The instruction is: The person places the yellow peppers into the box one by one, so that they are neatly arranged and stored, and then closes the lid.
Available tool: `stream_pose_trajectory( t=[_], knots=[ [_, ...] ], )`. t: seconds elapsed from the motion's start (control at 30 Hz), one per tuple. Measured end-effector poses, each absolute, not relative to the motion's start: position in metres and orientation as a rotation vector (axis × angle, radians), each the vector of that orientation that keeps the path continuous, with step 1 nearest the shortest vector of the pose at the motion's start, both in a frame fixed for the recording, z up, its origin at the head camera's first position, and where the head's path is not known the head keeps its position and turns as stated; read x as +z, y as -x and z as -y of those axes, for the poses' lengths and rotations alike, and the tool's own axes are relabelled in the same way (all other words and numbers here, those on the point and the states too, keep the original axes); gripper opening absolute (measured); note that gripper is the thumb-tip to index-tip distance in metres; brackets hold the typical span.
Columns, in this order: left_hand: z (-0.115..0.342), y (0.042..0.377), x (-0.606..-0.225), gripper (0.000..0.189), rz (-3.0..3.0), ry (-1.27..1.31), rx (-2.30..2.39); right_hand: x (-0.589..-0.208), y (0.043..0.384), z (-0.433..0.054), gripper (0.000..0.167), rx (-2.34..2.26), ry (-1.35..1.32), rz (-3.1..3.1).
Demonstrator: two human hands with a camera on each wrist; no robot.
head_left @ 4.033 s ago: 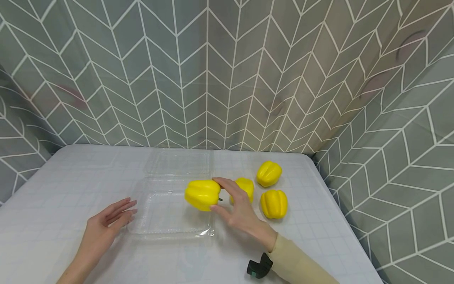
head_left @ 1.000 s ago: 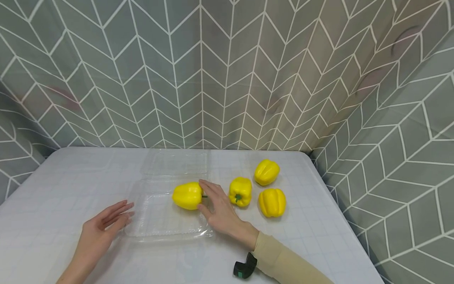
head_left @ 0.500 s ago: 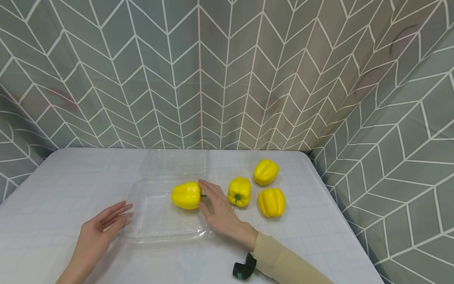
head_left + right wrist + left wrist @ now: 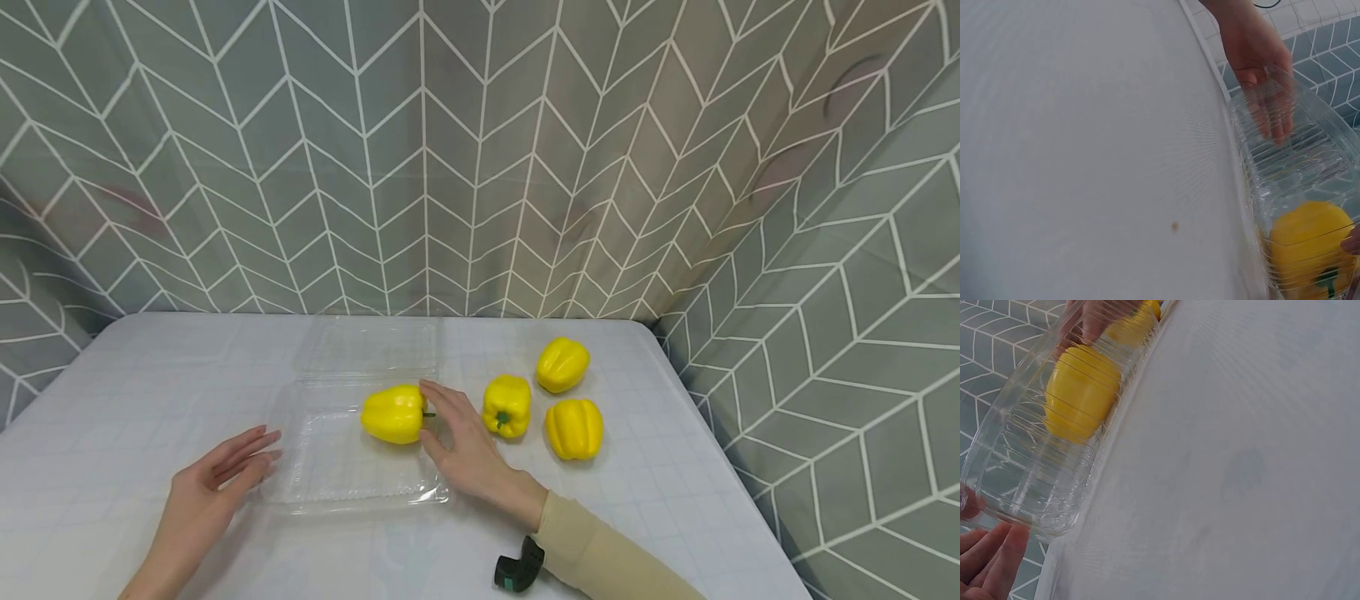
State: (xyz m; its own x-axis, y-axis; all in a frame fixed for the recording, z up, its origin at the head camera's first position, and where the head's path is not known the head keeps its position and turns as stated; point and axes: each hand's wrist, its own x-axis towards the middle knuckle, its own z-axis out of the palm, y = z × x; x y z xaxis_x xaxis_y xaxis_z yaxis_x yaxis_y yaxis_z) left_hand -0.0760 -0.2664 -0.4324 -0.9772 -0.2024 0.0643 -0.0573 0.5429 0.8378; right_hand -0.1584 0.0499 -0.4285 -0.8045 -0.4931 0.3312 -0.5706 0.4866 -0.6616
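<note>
In the head view a yellow bell pepper point(image 4: 393, 414) lies on its side in the base of a clear plastic clamshell container point(image 4: 322, 487), its green stem pointing right. My right hand point(image 4: 472, 446) grips it at the stem end, index finger and thumb on opposite sides. At the container's left edge my left hand point(image 4: 206, 483) rests with fingers nearly straight, fingertips right at the wall. Through the ribbed wall in the left wrist view, the bell pepper point(image 4: 1082, 394) shows with right-hand fingers against it. In the right wrist view its stem end point(image 4: 1313, 244) appears low at right.
Right of the container, a group of three more yellow bell peppers sits on the white table: a near-left pepper point(image 4: 507, 406), a back pepper point(image 4: 562, 365) and a right pepper point(image 4: 574, 429). The container's lid point(image 4: 371, 346) lies folded back toward the patterned curtain point(image 4: 420, 167).
Since four seconds ago, my right hand has brought the bell pepper leftward and down into the container base. Over the last second, hands and pepper stay almost still.
</note>
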Motion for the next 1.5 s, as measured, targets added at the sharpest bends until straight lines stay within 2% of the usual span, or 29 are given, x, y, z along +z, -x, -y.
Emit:
stream_pose_trajectory(
  t=[0.67,1.5],
  knots=[
    [0.267,0.075,-0.432,0.05,2.579,-0.151,-1.415,-0.426,0.154,-0.057,0.058,1.308,-0.883,2.619],
    [0.266,0.076,-0.434,0.053,2.62,-0.197,-1.39,-0.421,0.145,-0.084,0.055,1.306,-0.788,2.559]
  ],
)
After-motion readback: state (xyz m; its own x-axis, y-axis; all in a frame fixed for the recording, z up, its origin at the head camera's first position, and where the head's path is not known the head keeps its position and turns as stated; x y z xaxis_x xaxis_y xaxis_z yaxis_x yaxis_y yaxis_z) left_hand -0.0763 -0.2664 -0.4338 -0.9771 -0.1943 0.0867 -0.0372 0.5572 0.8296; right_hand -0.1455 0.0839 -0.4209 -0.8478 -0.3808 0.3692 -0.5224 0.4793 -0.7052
